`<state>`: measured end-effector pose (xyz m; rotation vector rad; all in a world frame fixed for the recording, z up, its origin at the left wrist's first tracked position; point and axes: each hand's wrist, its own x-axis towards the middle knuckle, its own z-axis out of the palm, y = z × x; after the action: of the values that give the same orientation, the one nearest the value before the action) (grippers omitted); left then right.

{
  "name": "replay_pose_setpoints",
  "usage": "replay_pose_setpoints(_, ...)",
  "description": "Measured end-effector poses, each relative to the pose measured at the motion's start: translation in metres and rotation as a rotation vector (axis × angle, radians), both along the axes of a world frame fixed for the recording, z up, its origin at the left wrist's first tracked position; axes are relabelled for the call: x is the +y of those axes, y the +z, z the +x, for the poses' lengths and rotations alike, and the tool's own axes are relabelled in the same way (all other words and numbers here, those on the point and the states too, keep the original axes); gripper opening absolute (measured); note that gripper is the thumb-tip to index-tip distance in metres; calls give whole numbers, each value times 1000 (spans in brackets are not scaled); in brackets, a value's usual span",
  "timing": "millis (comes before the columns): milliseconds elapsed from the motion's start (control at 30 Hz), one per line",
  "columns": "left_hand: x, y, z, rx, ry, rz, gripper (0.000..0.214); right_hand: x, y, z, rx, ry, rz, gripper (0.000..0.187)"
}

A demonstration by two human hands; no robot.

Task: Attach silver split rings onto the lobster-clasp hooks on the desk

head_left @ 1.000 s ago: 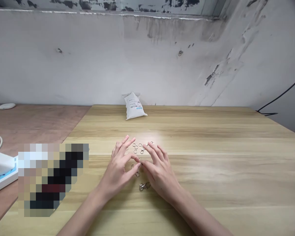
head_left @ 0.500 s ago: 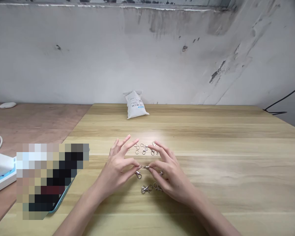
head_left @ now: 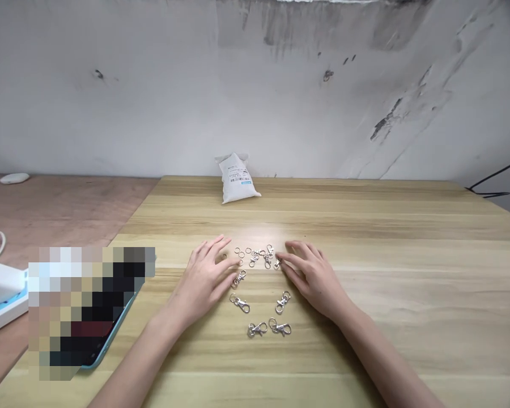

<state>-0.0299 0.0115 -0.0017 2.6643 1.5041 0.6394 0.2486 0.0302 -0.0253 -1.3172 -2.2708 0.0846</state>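
Observation:
My left hand (head_left: 204,277) lies flat on the light wooden table (head_left: 365,272), fingers stretched out, its tips beside a small silver clasp with a ring (head_left: 238,279). My right hand (head_left: 312,275) also rests open on the table, its fingertips touching a cluster of loose rings and clasps (head_left: 255,255). Between and below the hands lie several assembled clasps: one (head_left: 241,304) at left, one (head_left: 283,301) at right, and a pair (head_left: 268,328) nearest me. Neither hand holds anything.
A small white packet (head_left: 237,178) stands at the table's far edge near the wall. A phone with a blurred screen (head_left: 91,309) lies at left. A white and blue power strip (head_left: 0,294) and a white oval object (head_left: 14,178) sit on the reddish board at left.
Half a second ago both hands pinched a clasp and ring together above the table. That piece now lies on the table, and both hands have spread apart and flattened near the far cluster.

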Motion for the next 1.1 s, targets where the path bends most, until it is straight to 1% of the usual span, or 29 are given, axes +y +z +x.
replay_pose_setpoints(133,6,-7,6,29,-17,74,18,-1,0,-4,14,0,49,19)
replay_pose_setpoints(200,7,-7,7,23,-26,117,16,0,2,-4,27,4,77,18)
replay_pose_setpoints(300,7,-4,7,1,-43,138,17,0,4,-4,39,-4,93,22)
replay_pose_setpoints(367,6,-3,5,-42,-64,93,15,0,5,-5,58,-6,78,23)
replay_pose_setpoints(433,3,-3,4,-127,-73,14,12,-2,6,-7,110,4,51,22)
replay_pose_setpoints(567,-4,-3,6,-356,-46,-88,6,-10,7,-16,344,20,-14,19)
replay_pose_setpoints(633,-7,-2,10,-464,-19,-149,4,-14,8,-21,484,22,-78,19)
replay_pose_setpoints(700,-10,-1,12,-555,18,-219,12,-19,8,-26,616,9,-183,21)
replay_pose_setpoints(800,-11,-1,14,-600,9,-256,17,-22,10,-31,857,-46,-436,27)
replay_pose_setpoints(900,-12,-1,12,-553,-11,-234,14,-23,14,-32,1080,-85,-682,37)
replay_pose_setpoints(967,-12,-2,12,-522,7,-217,12,-22,17,-33,1142,-85,-764,41)
replay_pose_setpoints(1100,-13,-4,12,-506,50,-208,10,-20,20,-31,1181,-80,-857,43)
